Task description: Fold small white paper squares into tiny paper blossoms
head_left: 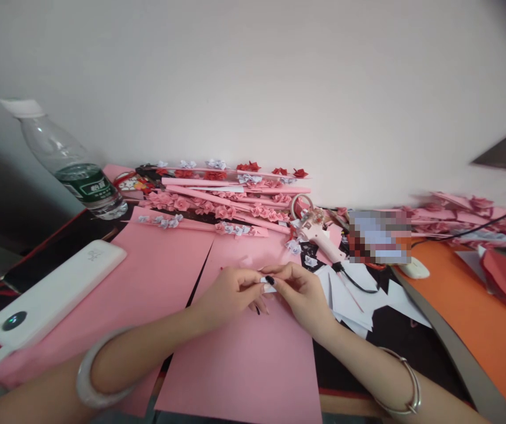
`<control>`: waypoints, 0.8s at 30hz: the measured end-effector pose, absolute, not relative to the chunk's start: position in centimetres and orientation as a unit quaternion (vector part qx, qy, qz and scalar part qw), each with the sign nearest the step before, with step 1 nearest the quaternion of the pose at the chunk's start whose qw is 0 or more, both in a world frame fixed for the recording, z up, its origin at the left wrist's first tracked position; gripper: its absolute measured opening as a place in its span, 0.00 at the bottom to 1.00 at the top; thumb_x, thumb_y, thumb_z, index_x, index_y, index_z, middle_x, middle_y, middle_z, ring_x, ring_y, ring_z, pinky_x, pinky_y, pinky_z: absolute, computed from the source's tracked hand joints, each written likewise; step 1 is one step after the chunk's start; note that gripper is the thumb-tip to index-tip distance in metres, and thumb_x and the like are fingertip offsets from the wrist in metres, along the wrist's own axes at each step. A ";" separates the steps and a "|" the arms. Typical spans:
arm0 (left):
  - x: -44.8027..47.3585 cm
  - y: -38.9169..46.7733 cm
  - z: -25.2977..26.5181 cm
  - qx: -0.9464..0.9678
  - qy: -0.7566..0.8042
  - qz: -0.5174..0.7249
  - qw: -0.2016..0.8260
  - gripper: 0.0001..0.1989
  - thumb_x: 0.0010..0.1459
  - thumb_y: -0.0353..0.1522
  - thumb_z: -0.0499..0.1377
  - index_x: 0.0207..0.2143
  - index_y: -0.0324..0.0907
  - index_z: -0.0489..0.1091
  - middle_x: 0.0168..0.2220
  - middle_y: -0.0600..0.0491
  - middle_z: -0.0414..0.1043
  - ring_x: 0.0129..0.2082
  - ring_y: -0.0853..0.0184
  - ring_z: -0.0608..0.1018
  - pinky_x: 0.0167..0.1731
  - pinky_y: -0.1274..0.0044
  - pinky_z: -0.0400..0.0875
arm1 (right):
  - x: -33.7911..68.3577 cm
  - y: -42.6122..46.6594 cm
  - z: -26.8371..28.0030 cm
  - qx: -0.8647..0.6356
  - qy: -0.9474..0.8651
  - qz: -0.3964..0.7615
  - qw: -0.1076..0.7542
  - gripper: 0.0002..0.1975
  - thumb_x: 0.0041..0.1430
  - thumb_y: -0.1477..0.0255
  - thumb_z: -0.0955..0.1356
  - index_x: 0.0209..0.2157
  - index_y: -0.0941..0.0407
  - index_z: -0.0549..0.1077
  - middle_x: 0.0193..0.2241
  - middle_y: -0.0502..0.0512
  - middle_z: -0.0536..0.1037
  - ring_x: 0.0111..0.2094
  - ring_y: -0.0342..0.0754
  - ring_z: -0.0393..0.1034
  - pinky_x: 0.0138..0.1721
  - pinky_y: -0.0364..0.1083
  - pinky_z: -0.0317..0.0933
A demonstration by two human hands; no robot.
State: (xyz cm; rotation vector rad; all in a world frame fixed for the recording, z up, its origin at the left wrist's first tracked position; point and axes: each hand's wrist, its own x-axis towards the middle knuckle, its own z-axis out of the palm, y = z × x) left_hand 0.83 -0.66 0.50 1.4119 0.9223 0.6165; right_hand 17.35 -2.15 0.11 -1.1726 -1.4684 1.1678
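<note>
Between my two hands is a small piece of white paper (268,287), mostly covered by the fingers. My left hand (230,294) pinches its left side. On the right, my right hand (299,291) grips the same piece, thumb on top. Both hands are just above a pink paper sheet (244,365) lying on the table. How the white piece is folded cannot be made out. A second pink sheet (155,277) lies to the left, beneath my left forearm.
Paper flowers (217,209) on pink stems lie along the wall. A pale glue gun (321,232), white paper scraps (350,294) and an orange sheet (478,330) are on the right. A water bottle (71,159) and white power bank (58,288) are on the left.
</note>
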 end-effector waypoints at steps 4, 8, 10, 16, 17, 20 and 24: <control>0.8 -0.6 0.5 0.605 0.410 0.279 0.623 0.12 0.56 0.36 0.54 0.27 0.37 0.70 0.23 0.53 0.73 0.24 0.68 0.77 0.26 0.77 0.72 | 17.7 -2.4 0.1 -0.475 -0.628 0.430 0.442 0.07 0.57 0.70 0.64 0.26 0.57 0.70 0.41 0.59 0.76 0.43 0.51 0.71 0.42 0.48 0.65; 0.7 -0.4 0.5 0.597 0.413 0.294 0.621 0.14 0.56 0.38 0.54 0.28 0.36 0.70 0.25 0.51 0.75 0.25 0.67 0.77 0.27 0.77 0.72 | 18.1 -2.7 0.4 -0.466 -0.711 0.341 0.401 0.09 0.61 0.73 0.60 0.34 0.56 0.71 0.43 0.58 0.75 0.44 0.50 0.70 0.42 0.48 0.63; 0.7 -0.4 0.6 0.588 0.416 0.295 0.628 0.14 0.56 0.39 0.54 0.29 0.36 0.71 0.26 0.50 0.75 0.26 0.67 0.78 0.28 0.77 0.72 | 18.2 -2.8 0.6 -0.457 -0.744 0.303 0.383 0.12 0.61 0.74 0.59 0.43 0.55 0.70 0.41 0.58 0.76 0.41 0.49 0.71 0.41 0.48 0.63; 0.6 -0.2 0.4 0.575 0.407 0.286 0.649 0.12 0.55 0.37 0.55 0.31 0.36 0.71 0.27 0.50 0.75 0.28 0.67 0.78 0.29 0.77 0.73 | 18.3 -2.7 0.7 -0.428 -0.794 0.249 0.352 0.17 0.61 0.76 0.59 0.50 0.53 0.67 0.39 0.57 0.76 0.46 0.51 0.68 0.45 0.49 0.62; 0.6 -0.1 0.4 0.575 0.404 0.286 0.652 0.12 0.55 0.37 0.55 0.31 0.36 0.71 0.27 0.50 0.76 0.29 0.67 0.78 0.29 0.77 0.73 | 18.3 -2.7 0.6 -0.424 -0.798 0.246 0.351 0.17 0.61 0.77 0.59 0.50 0.53 0.67 0.40 0.57 0.76 0.47 0.51 0.67 0.46 0.50 0.61; 0.5 0.0 0.3 0.575 0.402 0.295 0.648 0.11 0.56 0.36 0.55 0.32 0.36 0.70 0.28 0.50 0.76 0.28 0.67 0.78 0.30 0.77 0.73 | 18.5 -2.6 0.4 -0.412 -0.801 0.253 0.352 0.16 0.61 0.76 0.59 0.48 0.54 0.69 0.45 0.58 0.74 0.51 0.51 0.65 0.49 0.51 0.59; 0.4 0.1 0.3 0.579 0.405 0.314 0.634 0.12 0.57 0.36 0.53 0.33 0.35 0.70 0.30 0.49 0.76 0.28 0.68 0.78 0.30 0.77 0.73 | 18.6 -2.4 0.4 -0.409 -0.783 0.302 0.358 0.14 0.62 0.74 0.58 0.45 0.54 0.71 0.47 0.58 0.73 0.51 0.50 0.64 0.51 0.50 0.57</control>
